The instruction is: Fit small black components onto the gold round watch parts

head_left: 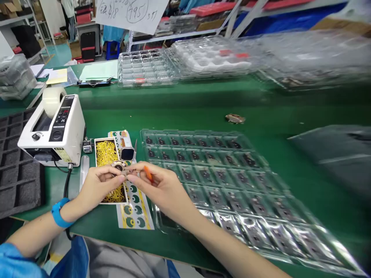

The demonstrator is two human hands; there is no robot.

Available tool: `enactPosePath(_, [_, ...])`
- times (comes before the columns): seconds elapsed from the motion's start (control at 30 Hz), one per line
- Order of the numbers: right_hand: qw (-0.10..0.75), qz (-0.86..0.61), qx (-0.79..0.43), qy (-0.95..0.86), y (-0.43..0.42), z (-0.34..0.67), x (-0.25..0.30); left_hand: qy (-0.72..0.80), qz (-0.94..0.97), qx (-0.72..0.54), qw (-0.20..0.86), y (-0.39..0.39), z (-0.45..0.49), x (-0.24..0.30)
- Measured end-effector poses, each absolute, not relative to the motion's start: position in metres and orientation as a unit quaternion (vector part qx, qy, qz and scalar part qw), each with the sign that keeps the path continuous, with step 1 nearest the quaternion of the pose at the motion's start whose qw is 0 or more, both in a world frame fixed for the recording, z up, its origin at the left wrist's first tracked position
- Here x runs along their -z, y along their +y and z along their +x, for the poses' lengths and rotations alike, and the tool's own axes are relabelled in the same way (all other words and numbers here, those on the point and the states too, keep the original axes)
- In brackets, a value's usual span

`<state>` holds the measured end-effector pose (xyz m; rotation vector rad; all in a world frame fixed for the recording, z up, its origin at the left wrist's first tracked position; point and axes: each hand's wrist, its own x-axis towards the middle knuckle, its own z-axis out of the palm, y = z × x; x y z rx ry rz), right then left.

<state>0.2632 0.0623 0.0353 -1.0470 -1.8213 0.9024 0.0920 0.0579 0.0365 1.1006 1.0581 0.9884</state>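
Note:
My left hand (100,184) pinches a small round metal part (118,166) over a white box of yellow rubber rings (106,151). My right hand (162,187) meets it from the right, fingertips on the same part, with an orange tool (148,173) held between its fingers. A blue wristband (58,213) circles my left wrist. Under both hands lies a sticker sheet with green and yellow round labels (135,214). A clear plastic tray (232,185) with several small dark components stretches to the right.
A white tape dispenser (55,129) stands at the left beside a black foam tray (17,181). Stacks of clear trays (179,61) line the far side of the green table (188,100). A small brown item (235,118) lies alone mid-table.

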Motion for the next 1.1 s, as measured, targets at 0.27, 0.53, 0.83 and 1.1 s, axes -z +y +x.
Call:
enactPosePath(0.27, [0.466,-0.452,-0.404,-0.644,0.067,0.277,-0.037,0.378,0.494,-0.434,0.652,0.057,0.092,-0.036])
enactPosePath(0.53, [0.462,-0.459,-0.438,-0.62,0.066,0.274,-0.034,0.378,0.544,-0.403,0.632,0.054,0.093,-0.035])
enactPosePath(0.83, [0.453,-0.465,-0.416,-0.637,0.062,0.269,-0.039,0.408,0.572,-0.361,0.614,0.051,0.093,-0.037])
enactPosePath(1.1, [0.492,-0.486,-0.335,-0.64,0.057,0.26,-0.032,0.412,0.549,-0.378,0.621,0.051,0.098,-0.037])
